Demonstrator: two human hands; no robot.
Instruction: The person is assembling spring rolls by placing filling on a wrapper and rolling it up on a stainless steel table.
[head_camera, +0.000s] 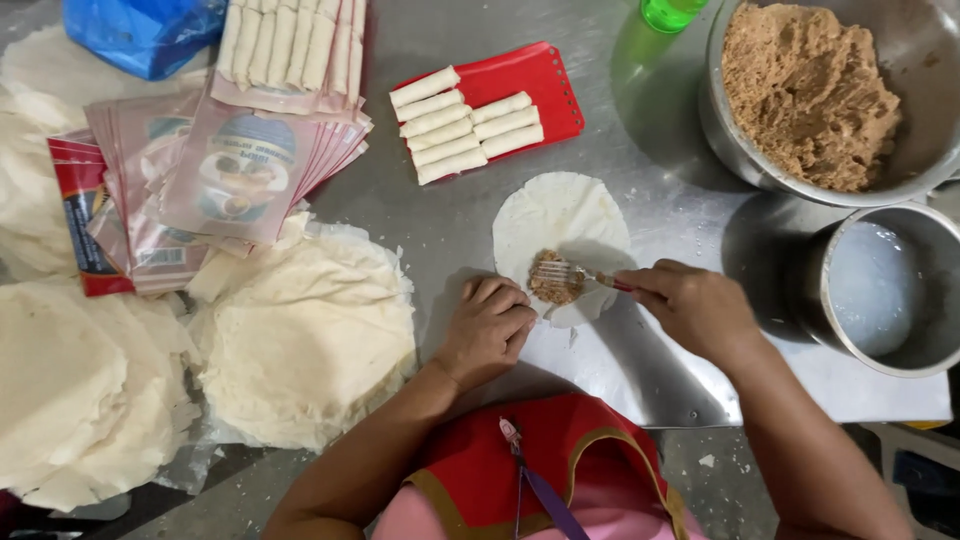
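While right hand (693, 308) fingers pinch fork (575, 272) | filling (553, 280) beside curled left hand (487, 328) fingers

Eight rolls (465, 125) on tray, two metal bowls (905, 175).

Work surface: brushed steel table (650, 190), dull grey, scuffed, with a loose steel sheet (640, 375) laid along the near edge.
Floor: grey speckled concrete (720, 470) showing below the table edge.
Light: overhead, soft glare on the metal, short shadows.
Walls, windows: out of view.
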